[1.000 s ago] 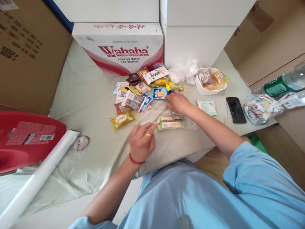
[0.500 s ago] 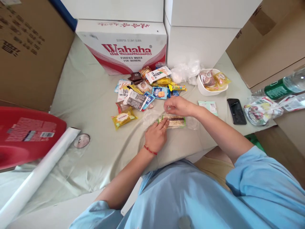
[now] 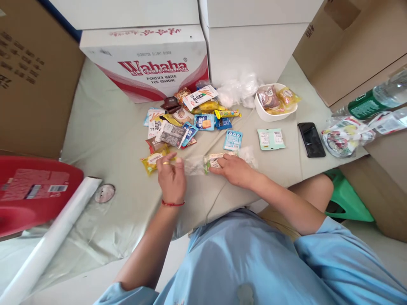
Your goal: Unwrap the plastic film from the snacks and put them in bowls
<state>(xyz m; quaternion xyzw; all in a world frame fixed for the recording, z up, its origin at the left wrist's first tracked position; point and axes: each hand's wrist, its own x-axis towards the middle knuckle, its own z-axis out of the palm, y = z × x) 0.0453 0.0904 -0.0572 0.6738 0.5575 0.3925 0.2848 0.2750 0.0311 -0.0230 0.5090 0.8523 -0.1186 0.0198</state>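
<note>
Fingers of both hands, left (image 3: 172, 178) and right (image 3: 234, 169), pinching one clear bag (image 3: 194, 165) holding one green-edged snack bar (image 3: 213, 160).

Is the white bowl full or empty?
Partly full: the white bowl holds a few wrapped snacks that poke above its rim.

Your table (image 3: 104, 135) has a pale green cloth. On it: snack packs (image 3: 178, 123), a white bowl (image 3: 276, 115), a phone (image 3: 311, 140), a film roll (image 3: 47, 245).

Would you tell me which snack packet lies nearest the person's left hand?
The yellow packet, right at the left hand; every other loose packet lies farther back in the pile.
</note>
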